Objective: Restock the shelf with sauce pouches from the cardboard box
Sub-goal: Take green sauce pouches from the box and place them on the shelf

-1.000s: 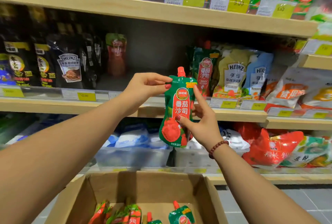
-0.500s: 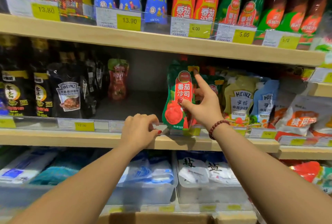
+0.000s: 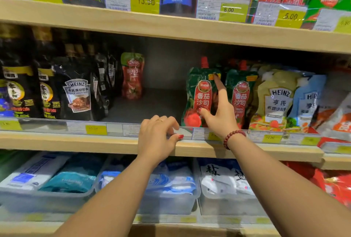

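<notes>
1. A green sauce pouch [image 3: 201, 92] with a red cap stands upright at the front of the middle shelf [image 3: 76, 142], just beside a matching pouch [image 3: 242, 96] on its right.
2. The right hand [image 3: 218, 117] holds the sauce pouch, thumb pressed low on its front, forefinger straight up along its right edge.
3. The left hand [image 3: 157, 136] grips the shelf's front lip, fingers curled over the clear price strip [image 3: 95, 129], thumb against the wood.
4. Black Heinz pouches [image 3: 77, 96] line the shelf farther left; a lone red pouch [image 3: 132, 77] stands at the back.
</notes>
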A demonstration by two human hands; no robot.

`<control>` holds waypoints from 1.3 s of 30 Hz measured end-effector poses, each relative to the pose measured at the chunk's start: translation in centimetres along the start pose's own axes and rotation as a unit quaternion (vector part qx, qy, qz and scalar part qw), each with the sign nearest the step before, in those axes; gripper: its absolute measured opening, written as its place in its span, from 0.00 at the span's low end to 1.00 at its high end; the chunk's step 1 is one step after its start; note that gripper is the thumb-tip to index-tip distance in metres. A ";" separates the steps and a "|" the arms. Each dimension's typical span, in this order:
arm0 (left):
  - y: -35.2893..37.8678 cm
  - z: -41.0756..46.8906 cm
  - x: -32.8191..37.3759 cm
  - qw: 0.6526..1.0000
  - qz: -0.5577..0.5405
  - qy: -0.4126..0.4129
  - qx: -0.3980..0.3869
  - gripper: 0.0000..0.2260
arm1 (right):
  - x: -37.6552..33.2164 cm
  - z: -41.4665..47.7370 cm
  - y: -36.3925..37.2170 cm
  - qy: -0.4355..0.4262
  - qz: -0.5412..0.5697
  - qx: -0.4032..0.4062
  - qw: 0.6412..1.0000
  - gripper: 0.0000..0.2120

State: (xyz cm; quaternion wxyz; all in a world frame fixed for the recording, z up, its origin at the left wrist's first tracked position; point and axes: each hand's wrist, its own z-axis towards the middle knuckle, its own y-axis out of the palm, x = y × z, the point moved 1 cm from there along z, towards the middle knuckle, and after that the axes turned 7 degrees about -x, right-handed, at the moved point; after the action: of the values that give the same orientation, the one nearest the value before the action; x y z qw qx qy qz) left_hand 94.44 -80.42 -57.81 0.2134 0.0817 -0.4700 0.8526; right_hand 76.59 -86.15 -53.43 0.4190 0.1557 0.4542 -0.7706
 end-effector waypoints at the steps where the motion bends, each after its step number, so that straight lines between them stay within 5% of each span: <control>1: 0.0 0.0 0.0 1.000 0.002 -0.001 0.000 0.11 | 0.2 -0.1 -0.1 0.006 -0.003 0.005 1.000 0.34; 6: 0.1 -0.2 0.2 1.000 -0.001 -0.012 0.007 0.11 | -1.0 -0.4 -0.5 0.048 -0.090 -0.035 0.994 0.22; 11: 0.3 -0.3 0.3 1.000 0.002 -0.027 0.009 0.11 | -3.0 -1.4 -0.3 0.089 -0.194 0.003 0.977 0.36; 16: 0.2 -0.3 0.4 1.000 -0.007 -0.028 0.007 0.10 | -3.5 -0.9 1.2 0.108 -0.247 -0.027 0.963 0.40; 21: 0.1 -0.4 0.4 1.000 -0.009 -0.026 0.011 0.09 | -3.0 0.8 1.9 0.142 -0.249 -0.050 0.957 0.43; 26: 0.3 -0.4 0.2 0.999 -0.011 -0.013 0.029 0.08 | -2.1 2.4 2.8 0.140 -0.225 -0.053 0.963 0.58; 39: 0.5 -0.5 0.1 0.999 -0.016 0.004 0.036 0.08 | -0.1 5.7 3.8 0.145 -0.257 -0.055 0.954 0.51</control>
State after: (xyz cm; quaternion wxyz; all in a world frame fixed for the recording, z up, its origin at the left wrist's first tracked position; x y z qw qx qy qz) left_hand 94.16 -80.17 -58.42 0.2256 0.0940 -0.4366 0.8658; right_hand 80.45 -91.69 -52.44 0.1442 0.1208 0.5762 -0.7953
